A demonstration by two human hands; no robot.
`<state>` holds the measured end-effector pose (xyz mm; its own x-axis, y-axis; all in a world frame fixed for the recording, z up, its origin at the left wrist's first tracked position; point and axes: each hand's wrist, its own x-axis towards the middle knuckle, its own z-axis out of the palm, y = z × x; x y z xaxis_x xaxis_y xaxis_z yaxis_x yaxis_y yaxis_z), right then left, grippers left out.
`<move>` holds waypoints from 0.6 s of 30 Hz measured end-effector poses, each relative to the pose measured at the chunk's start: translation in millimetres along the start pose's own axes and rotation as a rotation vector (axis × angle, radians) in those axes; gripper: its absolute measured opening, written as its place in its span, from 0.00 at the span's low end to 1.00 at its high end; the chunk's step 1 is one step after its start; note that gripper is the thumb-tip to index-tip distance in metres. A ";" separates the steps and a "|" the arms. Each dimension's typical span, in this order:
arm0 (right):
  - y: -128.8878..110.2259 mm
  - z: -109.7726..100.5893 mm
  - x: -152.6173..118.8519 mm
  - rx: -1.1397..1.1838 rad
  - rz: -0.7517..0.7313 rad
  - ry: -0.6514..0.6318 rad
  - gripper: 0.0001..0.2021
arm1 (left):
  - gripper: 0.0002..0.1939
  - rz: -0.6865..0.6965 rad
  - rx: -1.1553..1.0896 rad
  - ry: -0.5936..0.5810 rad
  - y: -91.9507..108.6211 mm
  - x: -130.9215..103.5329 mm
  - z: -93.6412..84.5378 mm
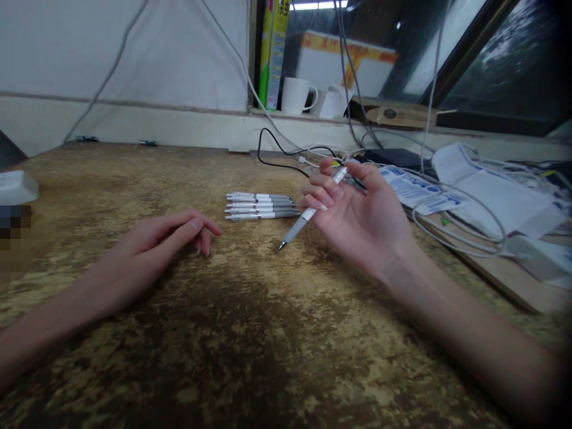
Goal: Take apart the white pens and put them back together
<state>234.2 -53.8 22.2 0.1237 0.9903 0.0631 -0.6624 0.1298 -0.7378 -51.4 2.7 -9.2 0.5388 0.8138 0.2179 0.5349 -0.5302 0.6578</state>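
Note:
My right hand [353,208] is raised palm up above the table, its fingers closed round a white and grey pen [306,215]. The pen slants down to the left, its metal tip lowest and the other end near my thumb and index finger. Beyond it, several similar pens [259,207] lie side by side on the worn wooden table [232,333], tips toward the right. My left hand [167,238] rests low over the table, left of and nearer than the row. Its fingers are curled together, the thumb lying against the index finger, with nothing visible in them.
Papers [487,190], loose cables and a white power strip [543,259] crowd the right side. A black box [393,158] sits behind my right hand. On the back ledge stand a white mug [295,95] and a green-yellow can [273,56]. A white object [18,187] is at the far left.

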 end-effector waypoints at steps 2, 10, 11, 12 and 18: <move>-0.8 0.2 -0.7 0.005 0.010 -0.001 0.08 | 0.25 -0.002 -0.001 -0.037 -1.4 0.5 2.3; -4.8 -3.4 1.8 0.071 0.019 -0.018 0.10 | 0.20 0.020 0.061 -0.132 -8.3 0.6 3.7; -5.2 -3.7 2.0 0.076 0.020 -0.014 0.11 | 0.20 0.015 0.062 -0.134 -9.3 0.6 3.3; -5.6 -3.8 2.1 0.076 0.020 -0.011 0.11 | 0.20 0.011 0.065 -0.135 -10.2 0.5 3.0; -8.7 -0.2 0.1 0.027 -0.007 0.003 0.14 | 0.20 0.025 0.100 -0.151 -8.5 1.3 2.9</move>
<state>240.1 -54.8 28.5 0.1312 0.9891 0.0662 -0.6810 0.1385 -0.7191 -53.4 7.6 -16.7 0.6400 0.7593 0.1175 0.5785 -0.5768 0.5767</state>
